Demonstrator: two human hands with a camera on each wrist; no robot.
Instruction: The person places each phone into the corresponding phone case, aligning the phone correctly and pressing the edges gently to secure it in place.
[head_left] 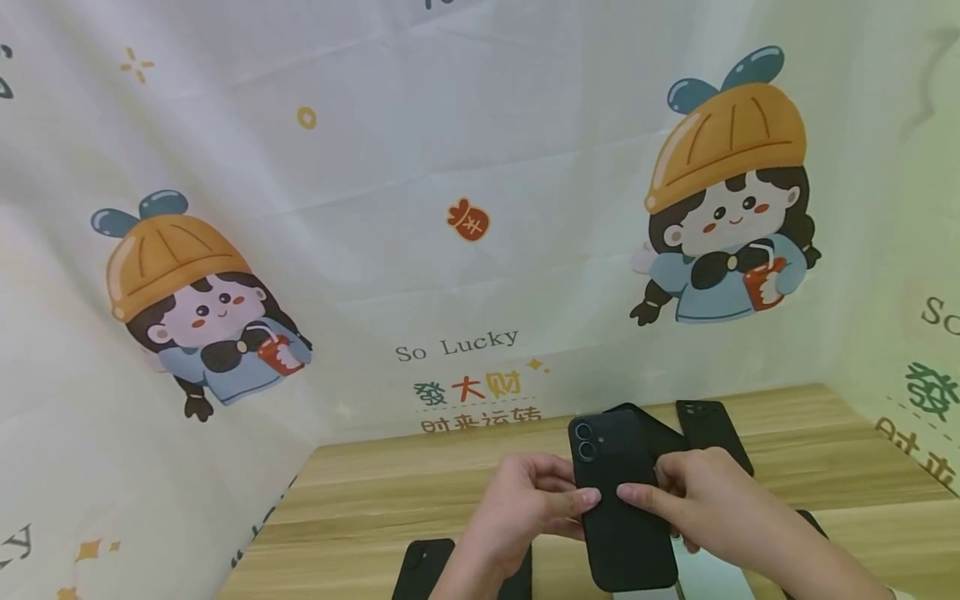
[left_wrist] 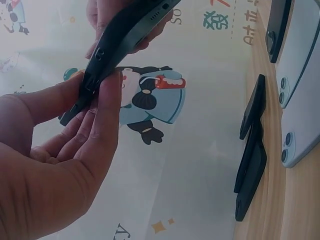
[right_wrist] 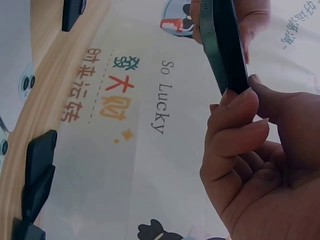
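Observation:
Both hands hold a smartphone in a black case (head_left: 628, 546) upright above the table, its two-lens back towards the head camera. The left hand (head_left: 528, 500) grips its left edge, thumb on the back; the right hand (head_left: 708, 492) pinches the right edge, thumb also on the back. In the left wrist view the black case (left_wrist: 100, 57) bends away at the left fingers, while the phone's teal edge (left_wrist: 150, 22) shows bare farther up. The right wrist view also shows this teal edge (right_wrist: 214, 45) beside the black back. The phone's screen is hidden in the head view.
Black phone cases lie on the wooden table (head_left: 360, 492): one at back right (head_left: 712, 429), one behind the held phone (head_left: 660, 429), another at front left (head_left: 423, 567). Pale phones (left_wrist: 302, 117) lie below the hands. A printed cloth (head_left: 360, 208) hangs around the table.

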